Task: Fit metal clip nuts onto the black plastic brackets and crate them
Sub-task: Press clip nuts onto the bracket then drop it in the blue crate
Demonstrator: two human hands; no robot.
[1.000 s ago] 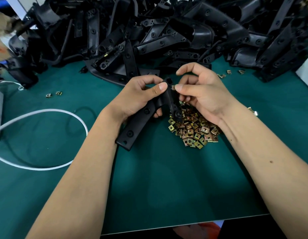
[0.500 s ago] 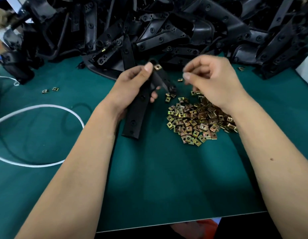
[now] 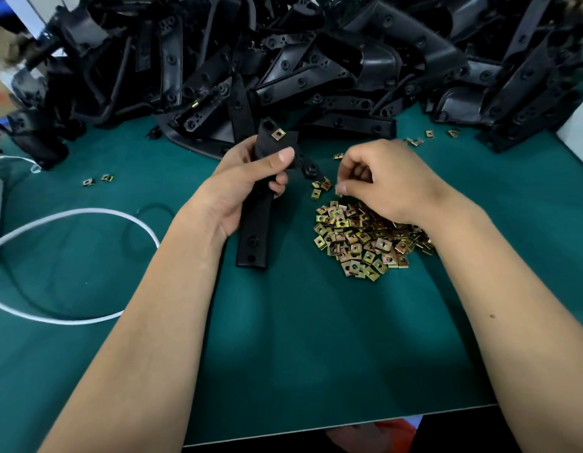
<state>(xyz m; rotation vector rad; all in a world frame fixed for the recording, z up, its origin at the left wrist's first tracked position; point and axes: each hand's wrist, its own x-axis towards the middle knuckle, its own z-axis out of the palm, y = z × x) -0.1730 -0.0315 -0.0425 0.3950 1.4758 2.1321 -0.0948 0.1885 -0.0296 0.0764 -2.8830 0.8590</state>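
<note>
The right hand curls over the nut pile, covering its 2 o'clock side; whether the fingertips pinch a nut is unclear. The bracket heap runs off the frame at 12 o'clock.

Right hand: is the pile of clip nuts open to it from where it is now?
Probably yes. The right hand hovers just above the clip nut pile, fingers curled downward, and nothing lies between them.
</note>
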